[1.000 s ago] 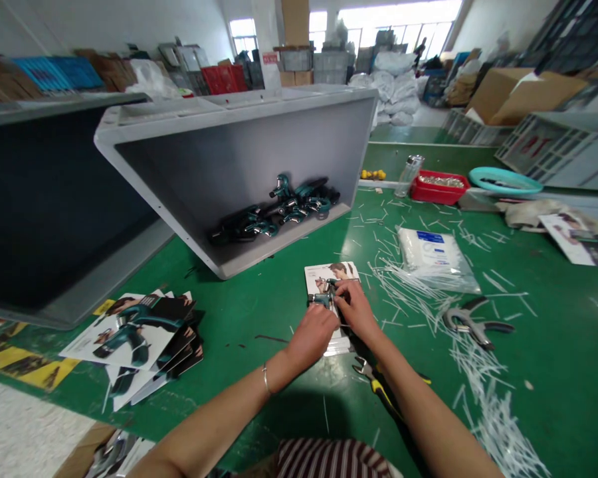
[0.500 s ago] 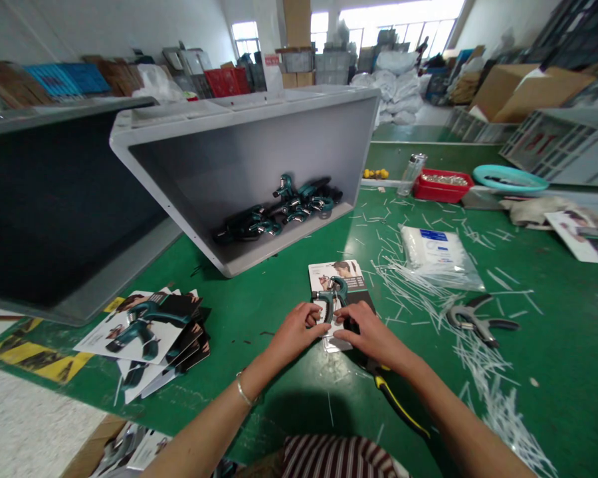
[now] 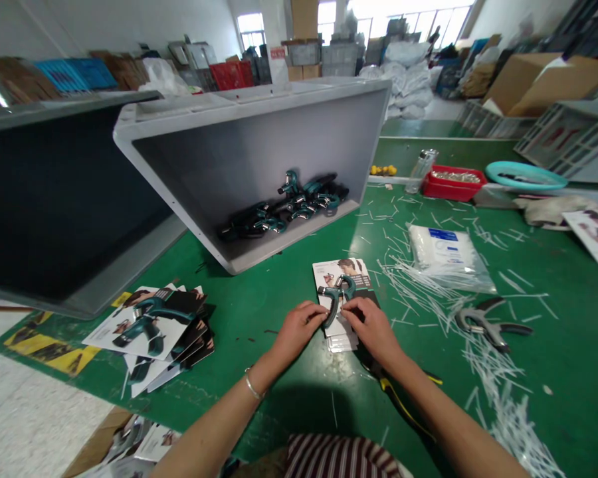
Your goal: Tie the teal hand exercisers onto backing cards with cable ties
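A teal and black hand tool (image 3: 335, 302) lies on a small stack of printed cards (image 3: 342, 340) in front of me. My left hand (image 3: 303, 328) pinches the lower end of the tool's left handle. On the other side, my right hand (image 3: 371, 325) has its fingers closed at the tool's right handle; what is between the fingertips is too small to make out. Yellow and black pliers (image 3: 396, 398) lie partly under my right forearm. To the left, more cards with teal tools (image 3: 149, 325) are piled up.
A grey crate (image 3: 179, 229) tipped on its side holds several teal tools. Loose white zip ties (image 3: 508, 392), a plastic bag of ties (image 3: 446, 252), a grey tool (image 3: 488, 325) and a red tray (image 3: 451, 189) are to the right.
The view has shifted slightly. My fingers have moved lower on the tool, uncovering more of its left handle and top, and my left fingers are drawn closer together.
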The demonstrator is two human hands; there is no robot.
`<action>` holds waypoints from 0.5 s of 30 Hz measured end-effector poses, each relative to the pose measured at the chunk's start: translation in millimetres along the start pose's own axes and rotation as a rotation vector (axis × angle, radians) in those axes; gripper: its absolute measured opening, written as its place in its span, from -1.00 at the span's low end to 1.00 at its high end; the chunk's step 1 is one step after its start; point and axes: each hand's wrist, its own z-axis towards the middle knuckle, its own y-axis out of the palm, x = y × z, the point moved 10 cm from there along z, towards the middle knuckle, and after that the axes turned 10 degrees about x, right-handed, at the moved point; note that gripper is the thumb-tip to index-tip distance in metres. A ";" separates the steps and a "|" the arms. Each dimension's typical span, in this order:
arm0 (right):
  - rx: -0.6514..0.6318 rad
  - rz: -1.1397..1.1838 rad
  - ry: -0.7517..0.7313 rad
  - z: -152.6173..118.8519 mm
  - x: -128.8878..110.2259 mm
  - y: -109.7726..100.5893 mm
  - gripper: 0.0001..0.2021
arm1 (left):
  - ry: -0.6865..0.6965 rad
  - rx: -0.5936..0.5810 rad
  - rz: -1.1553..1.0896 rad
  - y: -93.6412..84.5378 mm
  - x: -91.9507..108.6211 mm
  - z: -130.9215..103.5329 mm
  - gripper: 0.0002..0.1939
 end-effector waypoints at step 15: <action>-0.155 -0.373 -0.308 -1.1 -29.5 5.1 -0.81 | -0.029 0.023 -0.093 9.9 4.9 6.6 -0.87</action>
